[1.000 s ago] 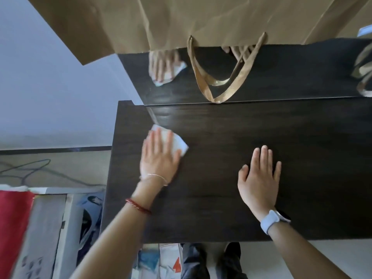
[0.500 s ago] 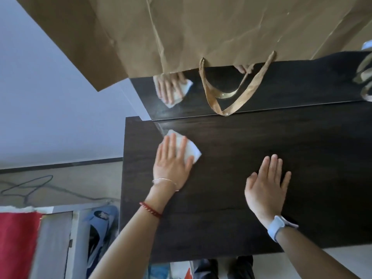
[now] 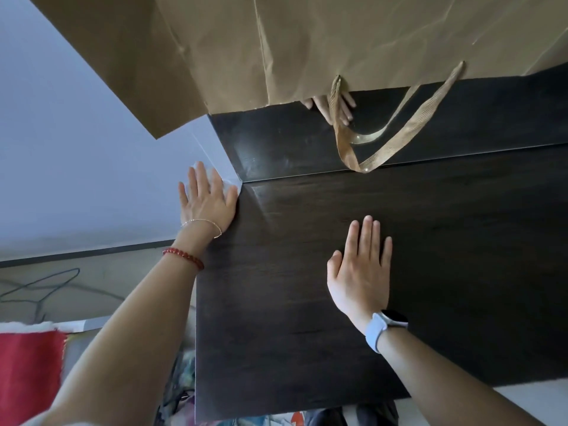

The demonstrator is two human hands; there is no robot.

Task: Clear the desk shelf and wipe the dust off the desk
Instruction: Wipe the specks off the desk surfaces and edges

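Wiping step in hand: left hand [image 3: 207,199] flat, fingers straight, pressing white cloth [image 3: 229,186] at far left corner of desk [image 3: 307,302]; right hand [image 3: 361,269] spread flat, bracing mid-desk, holding nothing; next, likely drawing cloth back across dark top under paper bag [image 3: 338,47]

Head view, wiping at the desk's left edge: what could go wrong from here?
1. The left hand presses the tissue at the desk's far left corner, mostly past the edge; another push could drop it to the floor.
2. The paper bag's handle hangs to the desktop; wiping along the back could snag it and pull the bag down.
3. The right hand lies flat on the desk and may leave smudges.
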